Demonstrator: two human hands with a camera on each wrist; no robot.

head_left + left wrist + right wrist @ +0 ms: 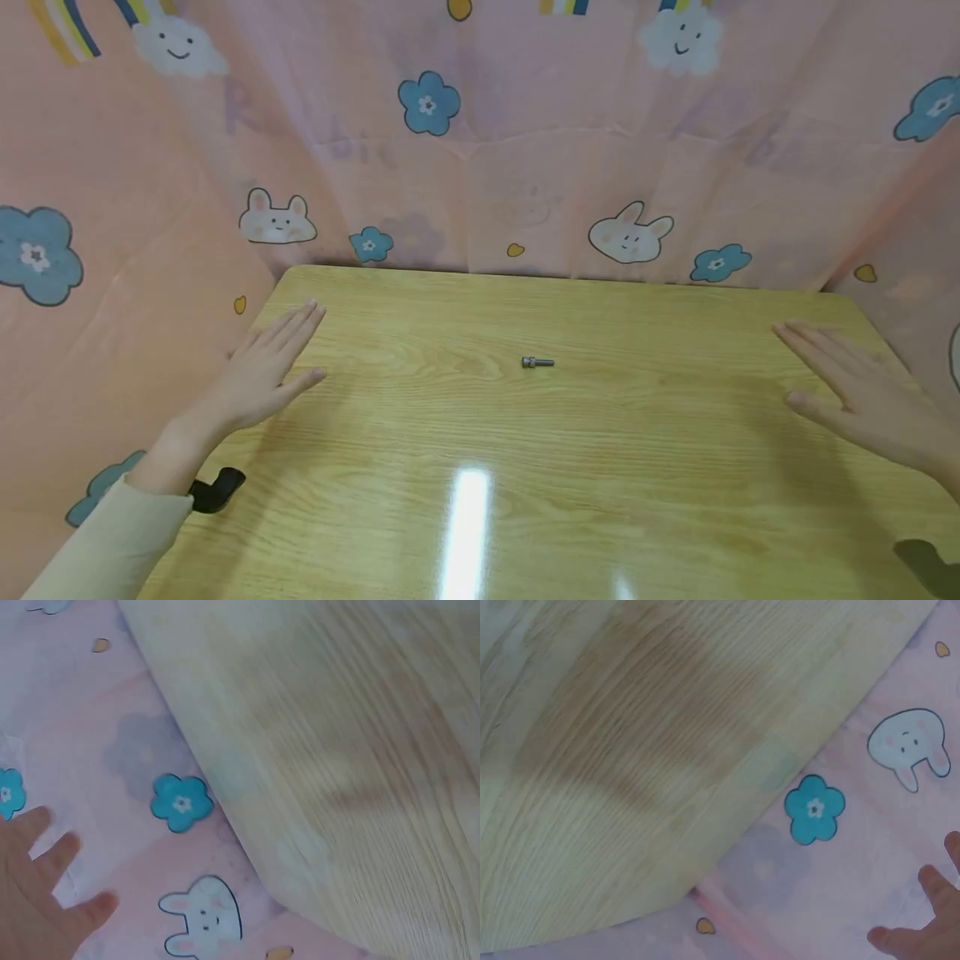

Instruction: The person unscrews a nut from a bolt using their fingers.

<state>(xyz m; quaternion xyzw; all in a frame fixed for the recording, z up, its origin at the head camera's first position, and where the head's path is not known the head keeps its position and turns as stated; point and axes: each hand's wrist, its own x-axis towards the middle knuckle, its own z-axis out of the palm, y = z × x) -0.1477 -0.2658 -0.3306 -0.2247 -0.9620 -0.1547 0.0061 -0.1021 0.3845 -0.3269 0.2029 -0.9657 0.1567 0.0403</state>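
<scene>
A small metal bolt (537, 362) with what looks like a nut near its head lies on its side on the wooden table (480, 417), beyond the middle. My left hand (266, 367) hovers over the table's left edge, fingers straight and thumb apart, holding nothing. Over the right side my right hand (862, 396) is raised the same way, also with nothing in it. Both hands are far from the bolt. In the left wrist view the left hand (37, 892) shows at the lower left; the right hand (926, 922) shows at the lower right of its own view.
A pink cloth (510, 167) printed with flowers, rabbits and clouds hangs behind the table and along both sides. Bright light reflects off the front of the tabletop. A black strap-like piece (217, 490) juts out by the left wrist.
</scene>
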